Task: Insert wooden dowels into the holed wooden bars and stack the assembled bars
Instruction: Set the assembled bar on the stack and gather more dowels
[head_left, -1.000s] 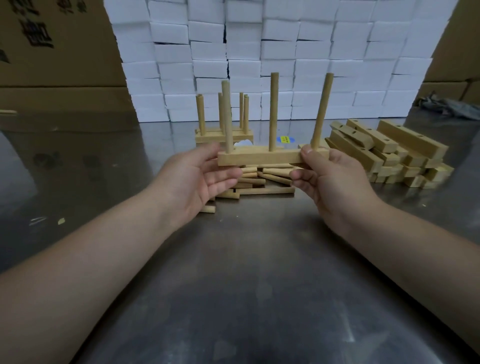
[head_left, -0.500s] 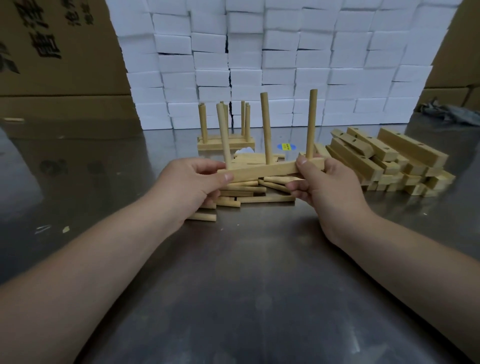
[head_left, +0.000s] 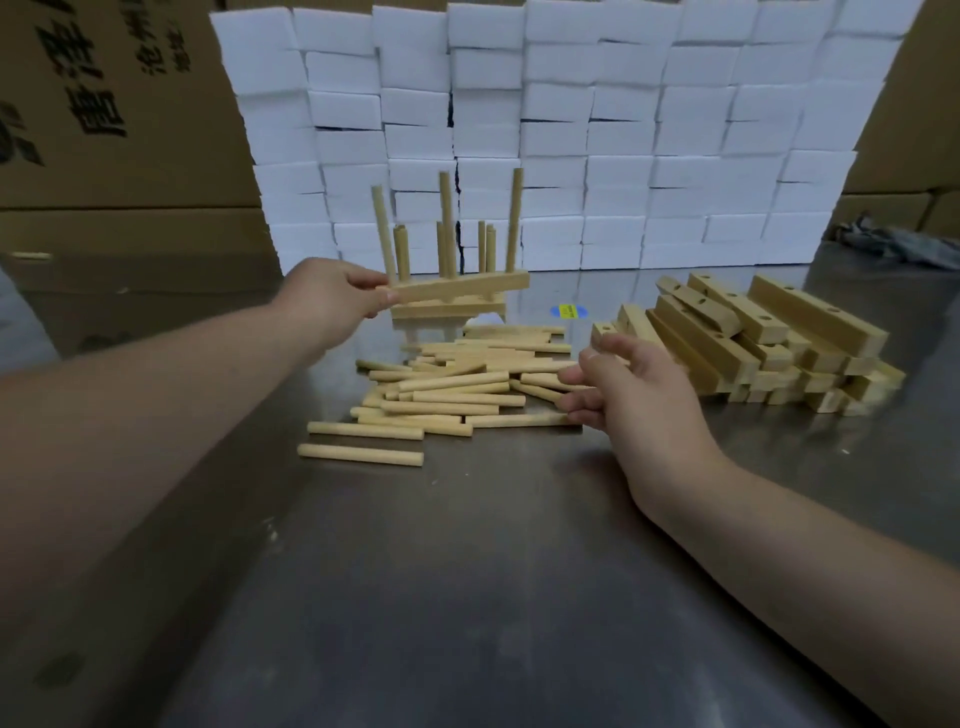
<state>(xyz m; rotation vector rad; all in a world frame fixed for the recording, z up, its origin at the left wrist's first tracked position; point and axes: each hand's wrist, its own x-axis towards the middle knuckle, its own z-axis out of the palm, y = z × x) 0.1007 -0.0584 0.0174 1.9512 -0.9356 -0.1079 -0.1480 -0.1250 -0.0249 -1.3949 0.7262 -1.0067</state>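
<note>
My left hand (head_left: 332, 301) grips the left end of an assembled wooden bar (head_left: 467, 287) with three upright dowels in it, held in the air just in front of and above the stack of assembled bars (head_left: 451, 310) at the back. My right hand (head_left: 628, 387) hovers open, fingers apart, over the right side of the loose dowel pile (head_left: 457, 389) and holds nothing. A heap of holed bars without dowels (head_left: 748, 338) lies to the right of that hand.
The metal table (head_left: 467, 571) carries everything. A wall of white foam blocks (head_left: 571, 130) stands behind the stack. Cardboard boxes (head_left: 104, 130) flank it on the left and right. A blue-yellow sticker (head_left: 569, 310) lies on the table behind the dowels.
My right hand has let go of the assembled bar and dropped toward the dowel pile. My left hand has carried the bar back and left toward the stack.
</note>
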